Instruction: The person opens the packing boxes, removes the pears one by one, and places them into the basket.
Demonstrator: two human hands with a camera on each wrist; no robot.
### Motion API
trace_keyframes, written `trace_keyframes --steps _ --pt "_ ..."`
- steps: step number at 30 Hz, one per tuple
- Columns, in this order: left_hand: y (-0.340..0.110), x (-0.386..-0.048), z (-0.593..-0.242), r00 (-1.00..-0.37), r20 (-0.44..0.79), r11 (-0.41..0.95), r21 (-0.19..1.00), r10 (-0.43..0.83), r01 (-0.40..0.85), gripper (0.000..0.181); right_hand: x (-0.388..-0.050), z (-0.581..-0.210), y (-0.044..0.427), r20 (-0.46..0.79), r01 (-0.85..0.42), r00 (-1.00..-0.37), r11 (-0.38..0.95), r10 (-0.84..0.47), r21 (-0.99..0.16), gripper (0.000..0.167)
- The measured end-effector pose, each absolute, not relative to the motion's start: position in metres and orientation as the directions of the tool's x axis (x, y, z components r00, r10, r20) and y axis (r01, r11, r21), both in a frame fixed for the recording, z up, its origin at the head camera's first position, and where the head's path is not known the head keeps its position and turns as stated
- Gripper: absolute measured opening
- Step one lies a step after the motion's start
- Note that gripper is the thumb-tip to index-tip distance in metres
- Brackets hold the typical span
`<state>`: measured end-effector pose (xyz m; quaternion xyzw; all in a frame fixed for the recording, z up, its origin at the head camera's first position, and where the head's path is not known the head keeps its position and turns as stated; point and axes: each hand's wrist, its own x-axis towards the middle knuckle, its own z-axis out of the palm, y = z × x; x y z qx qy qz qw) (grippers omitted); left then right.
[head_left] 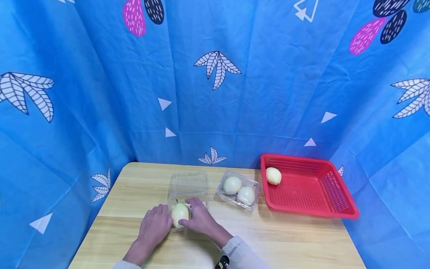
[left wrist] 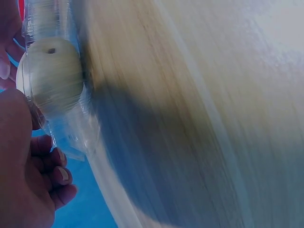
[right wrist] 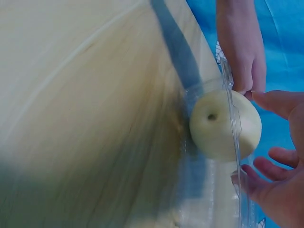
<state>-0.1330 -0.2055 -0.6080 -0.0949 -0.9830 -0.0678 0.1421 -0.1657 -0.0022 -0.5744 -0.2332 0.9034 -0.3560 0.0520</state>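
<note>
A pale yellow-green pear [head_left: 180, 213] sits in the front part of a clear plastic clamshell box [head_left: 189, 185], whose lid stands back, away from me. My left hand [head_left: 155, 225] holds the box's left side, beside the pear. On the other side my right hand [head_left: 203, 220] spreads its thumb and fingers around the pear. In the right wrist view the thumb [right wrist: 275, 102] comes near the pear, and the fingertips [right wrist: 244, 179] lie by the box rim. Through the plastic, the left wrist view shows the pear's base [left wrist: 52, 76].
To the right, a clamshell box [head_left: 256, 185] with two pears stands on the wooden table [head_left: 141, 186]. Further right is a red perforated basket [head_left: 309, 190] with one pear [head_left: 273, 175] in its back left corner. Blue patterned curtain [head_left: 215, 112] surrounds the table.
</note>
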Motion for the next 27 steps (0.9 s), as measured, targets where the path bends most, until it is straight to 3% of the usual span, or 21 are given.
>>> trace_keyframes --steps 27 --pt "-0.205 -0.132 -0.608 -0.92 0.353 0.969 0.108 0.171 0.222 0.019 -0.173 -0.592 -0.019 -0.02 -0.332 -0.888 0.671 -0.459 -0.663 0.086"
